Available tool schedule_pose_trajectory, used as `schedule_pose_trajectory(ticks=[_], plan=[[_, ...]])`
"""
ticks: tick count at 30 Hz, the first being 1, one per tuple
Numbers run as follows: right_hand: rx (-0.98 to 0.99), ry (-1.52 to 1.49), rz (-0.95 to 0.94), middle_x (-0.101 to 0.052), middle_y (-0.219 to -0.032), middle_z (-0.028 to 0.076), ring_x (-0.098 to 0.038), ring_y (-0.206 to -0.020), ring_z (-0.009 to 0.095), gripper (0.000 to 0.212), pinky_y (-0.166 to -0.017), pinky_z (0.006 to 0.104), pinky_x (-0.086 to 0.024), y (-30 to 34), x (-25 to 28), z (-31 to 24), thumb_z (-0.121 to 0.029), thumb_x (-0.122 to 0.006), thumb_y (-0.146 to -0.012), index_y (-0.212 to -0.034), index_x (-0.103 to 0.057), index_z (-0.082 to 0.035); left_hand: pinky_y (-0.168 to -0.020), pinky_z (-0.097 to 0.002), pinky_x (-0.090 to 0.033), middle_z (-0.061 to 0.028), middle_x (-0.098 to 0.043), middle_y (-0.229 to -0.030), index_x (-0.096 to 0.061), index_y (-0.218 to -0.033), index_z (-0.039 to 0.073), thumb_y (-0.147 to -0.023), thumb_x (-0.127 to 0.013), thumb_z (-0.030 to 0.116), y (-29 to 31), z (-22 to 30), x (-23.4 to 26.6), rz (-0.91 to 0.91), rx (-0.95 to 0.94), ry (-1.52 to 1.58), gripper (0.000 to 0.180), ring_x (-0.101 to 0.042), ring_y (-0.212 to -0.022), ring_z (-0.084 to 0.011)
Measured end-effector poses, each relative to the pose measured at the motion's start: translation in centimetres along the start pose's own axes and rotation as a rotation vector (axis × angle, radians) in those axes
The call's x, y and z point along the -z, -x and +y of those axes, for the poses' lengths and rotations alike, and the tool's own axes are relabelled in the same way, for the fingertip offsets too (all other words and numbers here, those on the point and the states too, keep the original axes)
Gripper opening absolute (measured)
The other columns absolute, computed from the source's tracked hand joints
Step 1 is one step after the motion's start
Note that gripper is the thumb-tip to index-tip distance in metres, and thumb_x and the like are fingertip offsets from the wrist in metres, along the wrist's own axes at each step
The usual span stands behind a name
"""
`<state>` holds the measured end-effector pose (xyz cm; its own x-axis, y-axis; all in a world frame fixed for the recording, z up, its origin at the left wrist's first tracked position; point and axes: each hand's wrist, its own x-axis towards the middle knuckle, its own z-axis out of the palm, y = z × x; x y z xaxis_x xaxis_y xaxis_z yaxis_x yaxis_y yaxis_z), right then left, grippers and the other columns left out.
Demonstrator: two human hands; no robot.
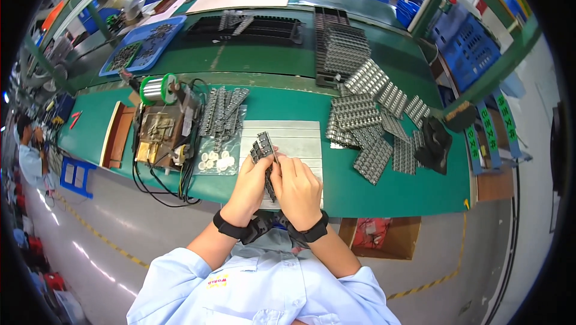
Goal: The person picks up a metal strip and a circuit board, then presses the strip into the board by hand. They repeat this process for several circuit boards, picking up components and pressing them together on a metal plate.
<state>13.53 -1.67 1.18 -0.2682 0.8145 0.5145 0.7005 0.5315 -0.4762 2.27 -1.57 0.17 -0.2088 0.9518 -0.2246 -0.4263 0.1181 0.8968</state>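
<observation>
We hold the left hand [247,182] with its fingers wrapped tightly around a dark segmented workpiece [263,147]. We keep the right hand [299,188] curled, its fingers pinching the workpiece's right side. The workpiece projects beyond the fingertips and extends down between both hands, above the pale board [309,139] on the tabletop [414,199].

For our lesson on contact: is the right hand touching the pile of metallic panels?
Apart: the head view shows green tabletop between the right hand and the metallic panels.
</observation>
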Motion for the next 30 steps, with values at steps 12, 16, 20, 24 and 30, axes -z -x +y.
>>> schedule_pose_trajectory(ticks=[12,16,20,24,30], plan=[[0.002,-0.414,-0.201,-0.062,-0.1,0.015,-0.068,-0.085,0.026,0.033,-0.069,0.0322,-0.054,-1.4,0.4,-0.2,-0.008,-0.066,-0.085,-0.116,-0.061,0.003,-0.071,-0.0313,-0.052,-0.0104,-0.064,-0.093,-0.054,-0.105,0.0,-0.095,-0.06,0.023,-1.7,1.6,0.8,0.033,0.098,0.174,0.025,-0.062,-0.083,-0.0167],[-0.015,-0.567,-0.256,-0.064,-0.106,0.014,-0.069,-0.089,0.021,0.032,-0.073,0.029,-0.054,-2.2,2.8,1.0,-0.006,-0.065,-0.087,-0.116,-0.062,0.004,-0.063,-0.0291,-0.05,-0.0074,-0.063,-0.083,-0.056,-0.099,0.003,-0.094,-0.062,0.026,-3.9,3.9,2.7,-0.025,0.122,-0.022,0.025,-0.06,-0.074,-0.0146],[-0.028,-0.762,-0.416,-0.064,-0.114,0.013,-0.068,-0.093,0.018,0.035,-0.079,0.0274,-0.054,-4.0,6.2,2.1,-0.006,-0.065,-0.088,-0.121,-0.059,0.004,-0.059,-0.0326,-0.047,-0.0084,-0.063,-0.072,-0.061,-0.081,0.003,-0.09,-0.061,0.031,-9.3,9.7,7.0,-0.062,-0.099,-0.716,0.03,-0.062,-0.069,-0.0165],[-0.04,-0.727,-0.456,-0.062,-0.117,0.014,-0.065,-0.099,0.02,0.042,-0.086,0.0302,-0.052,-8.8,6.7,1.8,-0.013,-0.064,-0.091,-0.129,-0.052,0.003,-0.072,-0.0383,-0.052,-0.0205,-0.069,-0.084,-0.067,-0.081,-0.005,-0.084,-0.061,0.031,-14.2,13.2,6.8,0.057,-0.123,-1.179,0.037,-0.069,-0.082,-0.0282],[-0.653,-1.227,-0.742,-0.058,-0.122,0.019,-0.058,-0.11,0.026,0.054,-0.092,0.0358,-0.048,-14.5,-6.4,3.7,-0.029,-0.063,-0.09,-0.13,-0.048,0.004,-0.09,-0.0426,-0.051,-0.0277,-0.065,-0.109,-0.069,-0.102,-0.004,-0.079,-0.056,0.021,-16.6,10.2,7.8,0.212,-0.007,-1.602,0.036,-0.062,-0.107,-0.0406]])
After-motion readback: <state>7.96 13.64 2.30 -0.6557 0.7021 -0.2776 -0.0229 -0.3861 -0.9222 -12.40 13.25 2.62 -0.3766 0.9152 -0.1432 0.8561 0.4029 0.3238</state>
